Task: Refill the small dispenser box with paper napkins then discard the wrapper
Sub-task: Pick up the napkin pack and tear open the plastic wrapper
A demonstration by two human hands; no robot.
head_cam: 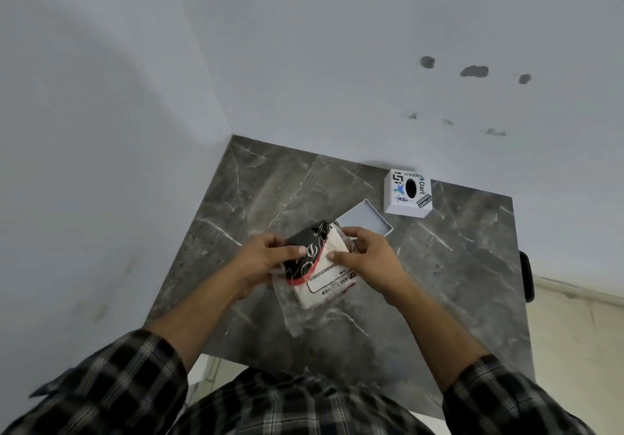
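Note:
A pack of white paper napkins [319,277] in a black, red and clear plastic wrapper is held above the table's middle. My left hand [261,257] grips its black left end. My right hand [366,254] grips its far right end, thumb on the white napkins. Loose clear wrapper film [290,313] hangs below the pack. Just behind the hands lies a shallow open white box tray [366,218]. The white dispenser box top [408,192], covered in stickers and with a dark oval slot, stands at the back right.
The grey marble-patterned table [456,266] stands in a corner of pale blue walls [304,63]. A black object [526,276] sticks out at the table's right edge. Light floor [574,333] shows to the right.

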